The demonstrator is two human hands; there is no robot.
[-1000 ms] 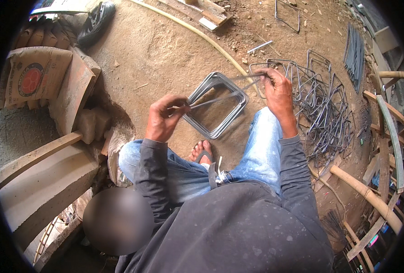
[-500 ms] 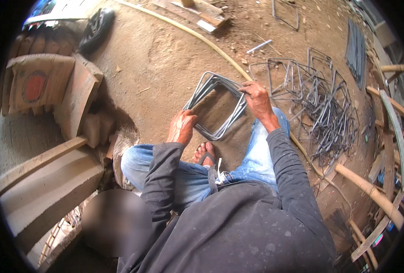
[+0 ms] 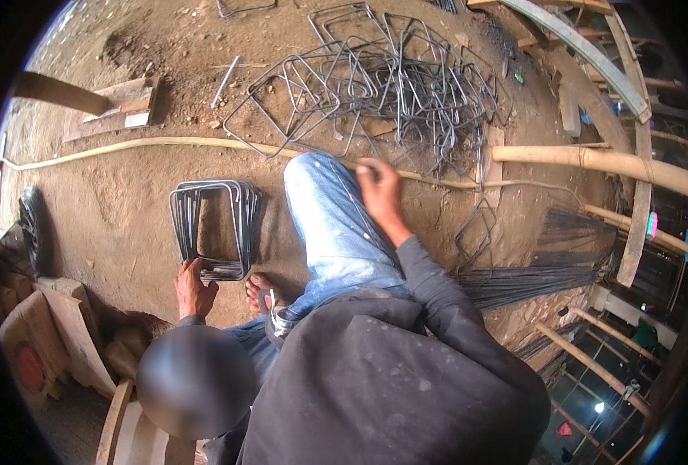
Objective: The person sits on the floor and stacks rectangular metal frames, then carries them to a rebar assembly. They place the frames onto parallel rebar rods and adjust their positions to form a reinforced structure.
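Steel-grey stack of bent square frames [image 3: 249, 221] on bare earth [image 3: 142, 225], left of the person's raised knee [image 3: 313, 174]. Left hand [image 3: 194, 290] pinches its near edge at the left corner. Right hand [image 3: 381, 192] beside the knee, fingers curled, blurred; cannot tell if anything is held. Beyond: yellowish hose [image 3: 142, 142], then tangled frame pile [image 3: 441, 112].

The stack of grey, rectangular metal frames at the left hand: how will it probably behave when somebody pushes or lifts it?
The stack of frames is probably stiff, as its bars hold clear corners. It may shift apart, since the bars look unevenly fanned and no tie is visible. Rolling seems unlikely, because the sides are nearly straight.
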